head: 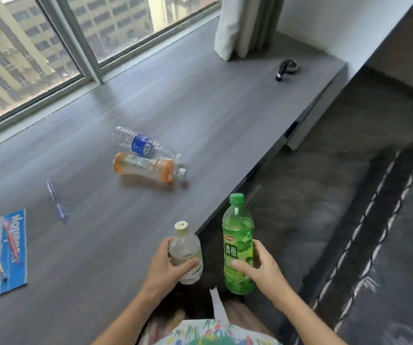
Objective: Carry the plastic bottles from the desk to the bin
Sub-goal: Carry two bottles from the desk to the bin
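A small pale bottle (186, 252) with a cream cap is being held upright by the left hand (168, 266), with the fingers and thumb wrapped tight around its middle. A green bottle (237, 242) with a green cap is being gripped by the right hand (262, 267) in the same way, with the thumb pressed across the label and the fingers curled behind. Both bottles are being held near the front edge of the grey desk (200, 108), the pale one over the edge and the green one just past it, over the dark floor (325, 195). Two more bottles are being left lying on their sides in the middle of the desk: an orange bottle (148, 167) and a clear bottle with a blue label (143, 144), touching each other. A blue pen (56, 199) is lying well to the left of them. A blue notebook (1, 255) with pens on it is lying at the left edge. A small black thing (286, 68) is resting far back near the curtain (240, 23). No bin is being shown.
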A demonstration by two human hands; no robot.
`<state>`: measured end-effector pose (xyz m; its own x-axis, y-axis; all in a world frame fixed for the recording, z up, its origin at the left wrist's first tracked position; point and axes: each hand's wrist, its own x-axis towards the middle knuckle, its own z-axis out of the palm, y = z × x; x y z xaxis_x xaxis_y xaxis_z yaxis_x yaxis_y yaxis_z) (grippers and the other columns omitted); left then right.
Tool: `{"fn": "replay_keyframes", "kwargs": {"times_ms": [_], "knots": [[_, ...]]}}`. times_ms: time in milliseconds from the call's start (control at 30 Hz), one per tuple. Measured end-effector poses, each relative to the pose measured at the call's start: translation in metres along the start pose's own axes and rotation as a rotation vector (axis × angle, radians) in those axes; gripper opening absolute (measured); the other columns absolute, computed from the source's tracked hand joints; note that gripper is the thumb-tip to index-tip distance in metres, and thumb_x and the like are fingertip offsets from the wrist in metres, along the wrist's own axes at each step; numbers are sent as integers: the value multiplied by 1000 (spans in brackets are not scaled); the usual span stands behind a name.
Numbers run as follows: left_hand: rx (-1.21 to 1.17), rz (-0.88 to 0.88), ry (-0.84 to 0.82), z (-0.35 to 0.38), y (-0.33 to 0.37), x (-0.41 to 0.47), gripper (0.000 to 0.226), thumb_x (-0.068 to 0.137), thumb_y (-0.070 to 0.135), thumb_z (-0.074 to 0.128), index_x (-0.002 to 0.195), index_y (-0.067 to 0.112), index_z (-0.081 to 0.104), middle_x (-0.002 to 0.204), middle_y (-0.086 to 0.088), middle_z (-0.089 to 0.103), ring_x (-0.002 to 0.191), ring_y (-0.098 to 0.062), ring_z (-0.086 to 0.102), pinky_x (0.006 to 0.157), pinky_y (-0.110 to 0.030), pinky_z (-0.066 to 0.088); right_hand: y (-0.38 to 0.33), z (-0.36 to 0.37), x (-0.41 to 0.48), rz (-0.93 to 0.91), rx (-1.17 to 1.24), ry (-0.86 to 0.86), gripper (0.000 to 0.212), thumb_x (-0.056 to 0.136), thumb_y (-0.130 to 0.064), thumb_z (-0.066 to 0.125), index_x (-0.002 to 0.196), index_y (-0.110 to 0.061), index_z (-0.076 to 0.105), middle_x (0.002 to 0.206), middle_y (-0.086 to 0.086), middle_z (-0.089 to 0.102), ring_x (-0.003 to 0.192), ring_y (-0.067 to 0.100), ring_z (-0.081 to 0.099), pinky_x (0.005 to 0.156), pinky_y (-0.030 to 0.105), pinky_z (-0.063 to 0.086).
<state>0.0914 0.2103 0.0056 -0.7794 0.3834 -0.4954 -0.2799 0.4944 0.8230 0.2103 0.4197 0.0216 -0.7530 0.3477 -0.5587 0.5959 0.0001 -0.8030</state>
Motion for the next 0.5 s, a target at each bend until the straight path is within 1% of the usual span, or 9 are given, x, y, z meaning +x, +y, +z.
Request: {"fn": "replay_keyframes", "kwargs": {"times_ms": [67, 100, 167, 233, 300, 333, 400, 433, 500], "knots": [[44, 6, -84, 34, 10, 0, 50, 67, 24, 85, 104, 33, 53, 104, 2, 66, 98, -11, 65, 86, -32, 55, 25, -31, -18, 56, 39, 72, 37, 74, -29, 78, 105, -30, 57, 102, -2, 71, 96, 13, 67, 87, 39, 55], [77, 18, -119, 51, 15, 1, 50, 66, 27, 85, 105, 33, 54, 105, 1, 66, 100, -13, 64, 89, -37, 55, 38, -46, -26, 83, 53, 110, 36, 75, -27, 78, 105, -29, 58, 103, 0, 71, 97, 16, 66, 87, 40, 54], [147, 59, -178, 84, 27, 2, 53, 62, 37, 83, 106, 33, 54, 106, 1, 65, 101, -15, 64, 90, -41, 54, 63, -72, -42, 134, 76, 191, 31, 76, -24, 77, 101, -26, 59, 103, 5, 69, 97, 19, 65, 86, 39, 54], [220, 103, -236, 113, 38, 5, 58, 58, 46, 78, 109, 31, 55, 106, 2, 64, 100, -17, 63, 90, -45, 54, 86, -95, -57, 195, 95, 276, 26, 77, -23, 76, 96, -23, 59, 98, 6, 70, 92, 20, 66, 81, 35, 52], [303, 140, -296, 137, 47, 11, 63, 57, 50, 76, 112, 27, 55, 105, 1, 64, 99, -18, 62, 89, -47, 54, 107, -112, -72, 265, 108, 368, 24, 77, -24, 76, 94, -21, 59, 92, 5, 71, 87, 18, 67, 76, 33, 52], [352, 152, -324, 146, 51, 15, 64, 58, 51, 75, 113, 26, 55, 104, 1, 64, 99, -19, 62, 88, -47, 54, 116, -119, -79, 301, 118, 412, 24, 77, -25, 76, 93, -21, 59, 91, 4, 71, 84, 16, 66, 71, 29, 51], [435, 163, -368, 162, 58, 24, 63, 59, 52, 74, 114, 26, 54, 103, 1, 64, 98, -21, 61, 87, -47, 54, 133, -131, -90, 383, 142, 488, 25, 76, -28, 76, 93, -23, 58, 91, 0, 70, 80, 7, 63, 62, 21, 45], [472, 163, -375, 169, 60, 29, 62, 60, 52, 74, 113, 27, 53, 102, 1, 63, 97, -20, 61, 85, -46, 55, 140, -136, -93, 432, 143, 516, 26, 76, -31, 76, 93, -23, 59, 90, -1, 69, 78, 5, 62, 60, 20, 42], [554, 155, -369, 181, 65, 40, 62, 60, 54, 73, 113, 29, 52, 102, 2, 58, 93, -14, 60, 83, -41, 56, 153, -145, -95, 525, 140, 546, 28, 75, -36, 76, 93, -22, 59, 90, 2, 68, 78, 11, 62, 63, 26, 46]]}}
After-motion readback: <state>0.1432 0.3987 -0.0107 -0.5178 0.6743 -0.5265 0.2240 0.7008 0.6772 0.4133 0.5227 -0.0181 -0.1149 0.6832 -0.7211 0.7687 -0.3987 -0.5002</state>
